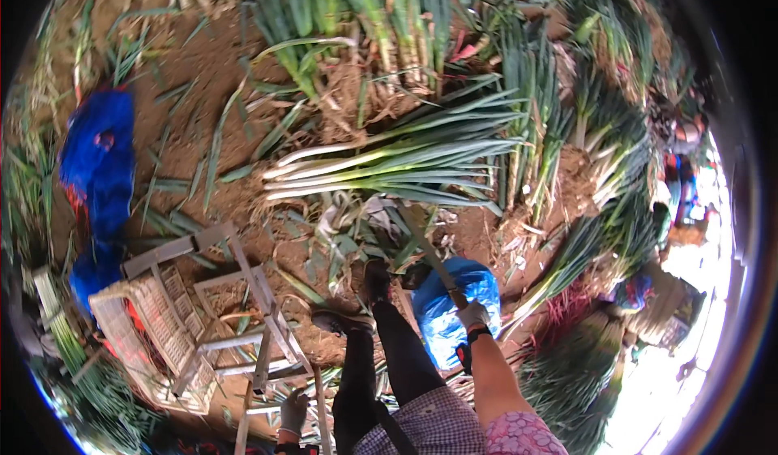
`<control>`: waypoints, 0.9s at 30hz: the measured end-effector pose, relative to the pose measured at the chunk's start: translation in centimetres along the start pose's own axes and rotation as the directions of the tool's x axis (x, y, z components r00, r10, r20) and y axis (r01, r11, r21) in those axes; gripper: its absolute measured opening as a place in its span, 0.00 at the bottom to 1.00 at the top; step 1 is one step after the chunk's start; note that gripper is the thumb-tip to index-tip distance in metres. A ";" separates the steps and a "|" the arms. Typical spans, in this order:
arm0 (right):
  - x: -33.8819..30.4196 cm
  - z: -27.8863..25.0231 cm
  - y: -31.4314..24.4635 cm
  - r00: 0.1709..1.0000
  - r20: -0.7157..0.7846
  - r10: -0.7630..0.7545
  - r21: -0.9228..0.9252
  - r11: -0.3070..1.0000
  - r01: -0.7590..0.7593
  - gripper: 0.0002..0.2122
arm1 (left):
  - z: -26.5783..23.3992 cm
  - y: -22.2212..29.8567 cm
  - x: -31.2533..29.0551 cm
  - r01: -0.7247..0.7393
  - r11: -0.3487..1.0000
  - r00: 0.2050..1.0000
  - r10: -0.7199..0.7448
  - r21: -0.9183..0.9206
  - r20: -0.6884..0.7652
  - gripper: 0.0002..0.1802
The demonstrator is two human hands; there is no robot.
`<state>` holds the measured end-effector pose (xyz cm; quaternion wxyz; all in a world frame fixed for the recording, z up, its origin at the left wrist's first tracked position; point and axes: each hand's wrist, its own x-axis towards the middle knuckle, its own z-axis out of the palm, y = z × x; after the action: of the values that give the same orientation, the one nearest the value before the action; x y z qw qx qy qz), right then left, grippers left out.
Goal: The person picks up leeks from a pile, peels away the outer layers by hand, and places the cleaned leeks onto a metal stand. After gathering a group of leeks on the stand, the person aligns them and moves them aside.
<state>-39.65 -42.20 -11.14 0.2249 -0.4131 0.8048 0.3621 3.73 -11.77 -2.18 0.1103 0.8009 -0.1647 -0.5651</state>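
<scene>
My right hand (474,317), in a pale glove, is closed on the handle of a long, narrow, flat blade that looks like a long knife (429,254). It points up and left over the ground, beside a blue plastic bag (460,337). Beyond its tip lies a spread bundle of long green onions (389,159), white ends to the left and green leaves to the right. My left hand (295,413), gloved too, is low beside the legs of a metal frame (271,317). Its fingers are partly in shadow, and I cannot tell whether they grip the frame.
A woven chair (150,337) lies tipped at the lower left, near a blue cloth (101,159). More green onions stand in rows at the back (356,17) and lie in heaps at the right (567,374). Loose leaves litter the brown soil around my shoes (344,322).
</scene>
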 end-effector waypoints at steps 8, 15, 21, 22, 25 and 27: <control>-6.6 -9.9 0.6 0.924 0.224 -0.309 0.680 0.729 0.079 0.19 | -3.5 9.6 2.9 -0.042 0.997 0.997 0.046 -0.061 0.068 0.19; -11.6 -15.1 5.1 0.966 0.181 -0.183 0.983 0.034 -0.178 0.10 | -6.7 16.7 6.9 -0.138 0.979 0.975 0.161 -0.149 0.153 0.19; -11.3 -14.8 7.1 0.998 -0.006 -0.064 0.926 -0.376 -0.019 0.13 | -9.8 21.6 9.3 -0.243 0.967 0.960 0.251 -0.074 0.126 0.16; -10.8 -14.7 6.7 0.996 -0.081 -0.029 0.924 -0.377 0.064 0.11 | -10.7 21.7 9.7 -0.261 0.965 0.958 0.256 0.025 0.127 0.15; -7.4 -14.3 7.0 0.983 0.177 0.040 0.830 -0.543 -0.127 0.08 | -11.7 21.8 10.4 -0.333 0.922 0.942 0.316 0.195 0.116 0.15; -4.4 -12.9 8.9 0.990 0.132 0.050 0.841 -0.534 -0.085 0.10 | -11.3 21.8 11.7 -0.387 0.885 0.922 0.369 0.259 0.115 0.15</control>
<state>-45.36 -46.36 3.51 0.4518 0.0568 0.7312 -0.5079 14.92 -36.52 -0.60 0.0999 0.7428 -0.3982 -0.5289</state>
